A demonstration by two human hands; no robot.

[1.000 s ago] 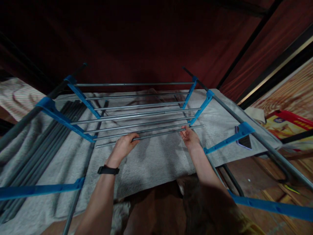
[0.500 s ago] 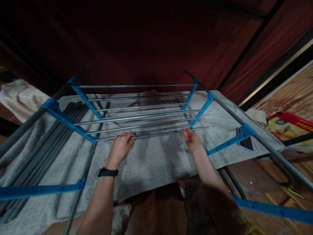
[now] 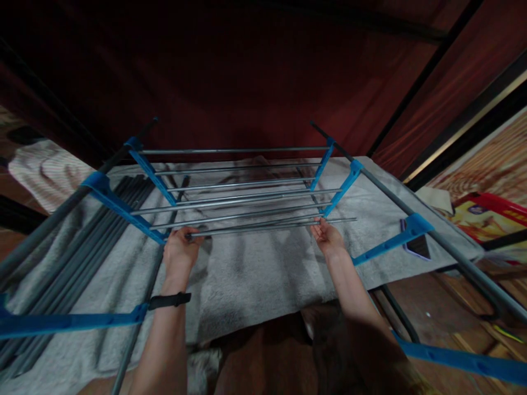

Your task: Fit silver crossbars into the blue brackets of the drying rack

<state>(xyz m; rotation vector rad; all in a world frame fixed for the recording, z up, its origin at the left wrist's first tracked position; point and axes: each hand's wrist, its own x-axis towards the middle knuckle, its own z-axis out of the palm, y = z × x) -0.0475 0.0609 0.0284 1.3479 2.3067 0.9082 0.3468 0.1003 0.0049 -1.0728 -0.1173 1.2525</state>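
A thin grey metal tube [image 3: 230,231] lies across in front of me, held at both ends. My left hand [image 3: 181,249] is closed around its left end, beside the lower end of a blue plastic bracket [image 3: 123,211]. Near its right end, my right hand [image 3: 327,237] pinches the tube between thumb and fingers, and the tip sticks out past it. Just behind, several similar crossbars [image 3: 242,200] span between the left bracket and the right blue bracket [image 3: 343,184]. The held tube runs very close to the front crossbar; whether they touch I cannot tell.
Several loose grey tubes [image 3: 90,247] lie on the grey cloth [image 3: 255,274] at left. More blue brackets [image 3: 391,240] and long side poles [image 3: 382,189] stand around my arms. A phone [image 3: 415,245] rests at right, near a red and yellow package [image 3: 489,216].
My left hand has slid left along the tube to its end, near the left bracket. My right hand keeps its pinch and has shifted slightly right with the view.
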